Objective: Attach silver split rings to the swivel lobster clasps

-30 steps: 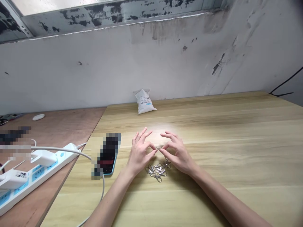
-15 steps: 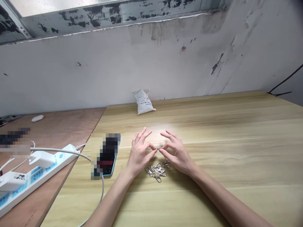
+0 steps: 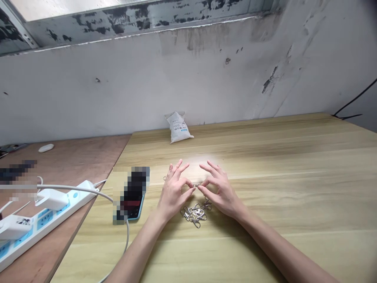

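Observation:
My left hand [image 3: 173, 192] and my right hand [image 3: 222, 192] face each other over the light wooden table [image 3: 265, 204]. Their thumb and finger tips meet on a small metal ring [image 3: 196, 185], which is mostly hidden by them. Just below, nearer to me, lies a tangled pile of silver lobster clasps [image 3: 194, 213], not touched by either hand. A tiny loose metal ring [image 3: 164, 178] rests just beyond my left hand's fingers.
A phone in a blue case [image 3: 138, 210], partly blurred out, lies left of my left hand, with a white cable [image 3: 127, 239] running past it. A white power strip [image 3: 50, 212] with plugs sits on the lower plywood desk [image 3: 79, 161]. A white sack [image 3: 179, 127] stands against the wall.
The view has tipped very slightly. My hands, the ring between them and the clasps keep nearly the same places.

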`<state>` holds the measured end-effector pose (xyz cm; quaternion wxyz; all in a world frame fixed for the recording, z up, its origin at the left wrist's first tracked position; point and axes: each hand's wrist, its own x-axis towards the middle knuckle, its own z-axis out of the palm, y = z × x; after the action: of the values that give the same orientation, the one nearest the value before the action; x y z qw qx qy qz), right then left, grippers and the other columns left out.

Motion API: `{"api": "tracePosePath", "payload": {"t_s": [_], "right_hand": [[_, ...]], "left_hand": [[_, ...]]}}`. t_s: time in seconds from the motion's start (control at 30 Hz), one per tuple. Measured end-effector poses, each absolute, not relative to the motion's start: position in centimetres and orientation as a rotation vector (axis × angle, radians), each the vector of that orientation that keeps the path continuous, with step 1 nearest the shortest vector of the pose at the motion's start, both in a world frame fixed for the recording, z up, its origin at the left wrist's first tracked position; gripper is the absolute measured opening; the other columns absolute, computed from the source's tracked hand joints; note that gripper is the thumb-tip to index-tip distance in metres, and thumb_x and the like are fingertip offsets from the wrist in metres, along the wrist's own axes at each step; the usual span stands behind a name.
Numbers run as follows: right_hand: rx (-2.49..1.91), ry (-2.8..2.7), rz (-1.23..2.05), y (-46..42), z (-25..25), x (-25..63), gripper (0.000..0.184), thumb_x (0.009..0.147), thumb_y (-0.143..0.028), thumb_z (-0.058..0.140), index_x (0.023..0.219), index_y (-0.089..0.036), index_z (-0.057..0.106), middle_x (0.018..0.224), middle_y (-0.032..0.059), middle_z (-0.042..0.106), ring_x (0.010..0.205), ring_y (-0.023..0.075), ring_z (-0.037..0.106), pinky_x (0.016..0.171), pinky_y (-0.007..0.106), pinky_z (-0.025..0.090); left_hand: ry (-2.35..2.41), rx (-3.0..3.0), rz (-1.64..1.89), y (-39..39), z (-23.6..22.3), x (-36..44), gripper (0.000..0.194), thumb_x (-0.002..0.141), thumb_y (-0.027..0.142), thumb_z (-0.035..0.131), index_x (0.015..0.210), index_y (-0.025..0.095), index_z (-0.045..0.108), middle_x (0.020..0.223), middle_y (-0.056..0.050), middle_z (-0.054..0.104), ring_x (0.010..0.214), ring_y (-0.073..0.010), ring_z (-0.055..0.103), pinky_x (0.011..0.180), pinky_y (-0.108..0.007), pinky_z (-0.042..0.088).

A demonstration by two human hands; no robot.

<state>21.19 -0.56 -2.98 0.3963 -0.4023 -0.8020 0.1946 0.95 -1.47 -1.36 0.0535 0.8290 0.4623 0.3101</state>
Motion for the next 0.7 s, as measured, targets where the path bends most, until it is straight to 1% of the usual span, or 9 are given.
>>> {"api": "tracePosePath", "payload": {"t_s": [0.23,0.43,0.6,0.7], "right_hand": [[-1.021,-1.995,0.568,-0.55,-3.02,21.18,0.016,0.089,-0.03,0.061,0.074,-0.023,0.063,0.138,0.0081,0.055,0.142,0.0315,0.031,0.111,0.067,0.021],[-1.036,-1.942,0.706,-0.51,-3.02,21.18,0.016,0.087,-0.029,0.063,0.072,-0.023,0.064,0.138,0.0078,0.056,0.143,0.0296,0.03,0.113,0.064,0.024],[-1.044,-1.94,0.727,-0.41,-3.16,21.23,0.016,0.086,-0.029,0.064,0.071,-0.023,0.064,0.136,0.0081,0.057,0.141,0.0304,0.032,0.111,0.063,0.029],[-1.047,-1.938,0.725,-0.37,-3.28,21.24,0.016,0.085,-0.029,0.065,0.071,-0.023,0.065,0.136,0.0079,0.057,0.141,0.0308,0.033,0.11,0.062,0.029]], "left_hand": [[1.387,2.568,0.936,-1.59,-1.34,1.13,0.01,0.088,0.022,0.062,0.079,0.02,0.065,0.143,-0.008,0.051,0.145,-0.0278,0.029,0.118,-0.062,0.023],[1.375,2.622,0.943,-1.67,-1.26,1.29,0.009,0.087,0.018,0.063,0.078,0.02,0.064,0.141,-0.008,0.053,0.144,-0.0272,0.032,0.117,-0.061,0.024],[1.382,2.652,0.954,-1.69,-1.17,1.36,0.009,0.086,0.018,0.063,0.077,0.02,0.064,0.14,-0.008,0.054,0.142,-0.0277,0.035,0.117,-0.06,0.026],[1.379,2.665,0.951,-1.7,-1.29,1.4,0.009,0.086,0.017,0.063,0.077,0.019,0.064,0.14,-0.008,0.054,0.142,-0.0276,0.035,0.118,-0.059,0.025]]}}
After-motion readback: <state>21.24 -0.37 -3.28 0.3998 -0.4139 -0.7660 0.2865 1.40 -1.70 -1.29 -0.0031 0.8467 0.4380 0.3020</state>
